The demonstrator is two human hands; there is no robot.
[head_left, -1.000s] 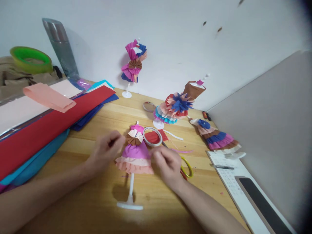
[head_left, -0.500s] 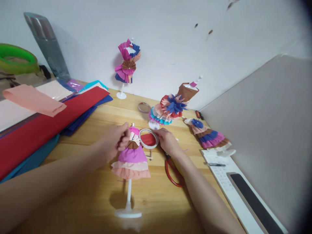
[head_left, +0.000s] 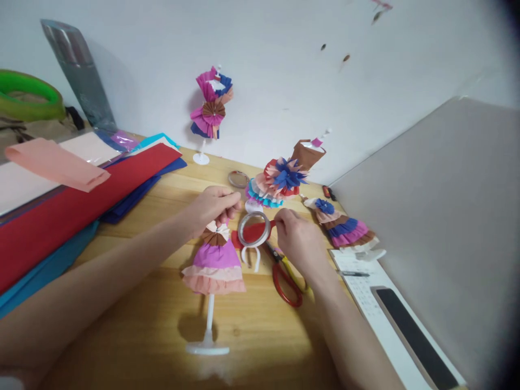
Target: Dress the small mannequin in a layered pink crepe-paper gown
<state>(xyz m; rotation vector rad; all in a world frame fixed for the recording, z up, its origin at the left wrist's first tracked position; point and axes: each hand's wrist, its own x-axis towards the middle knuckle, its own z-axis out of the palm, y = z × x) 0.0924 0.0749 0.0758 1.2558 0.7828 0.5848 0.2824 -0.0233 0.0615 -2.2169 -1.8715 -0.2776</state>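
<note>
A small mannequin stand (head_left: 208, 348) wears a purple and peach paper dress (head_left: 214, 264) with a brown and cream rosette. My left hand (head_left: 214, 206) is closed, pinching the top of this mannequin above the rosette. My right hand (head_left: 298, 238) is closed on a roll of clear tape (head_left: 254, 230), lifted just right of the dress, and a white strip of tape hangs below the roll. Red-handled scissors (head_left: 286, 276) lie on the table under my right wrist.
Three other paper-dressed mannequins (head_left: 211, 105) (head_left: 280, 176) (head_left: 341, 225) stand or lie at the back and right. Stacked coloured paper sheets (head_left: 73, 200) fill the left. A second tape roll (head_left: 238, 179), a phone (head_left: 418, 336) and a printed sheet (head_left: 357, 279) lie on the wooden table (head_left: 276, 336).
My right hand left the dress, reached the tape roll and lifted it. My left hand slid from the bodice up to the mannequin's top. The scissors came into view.
</note>
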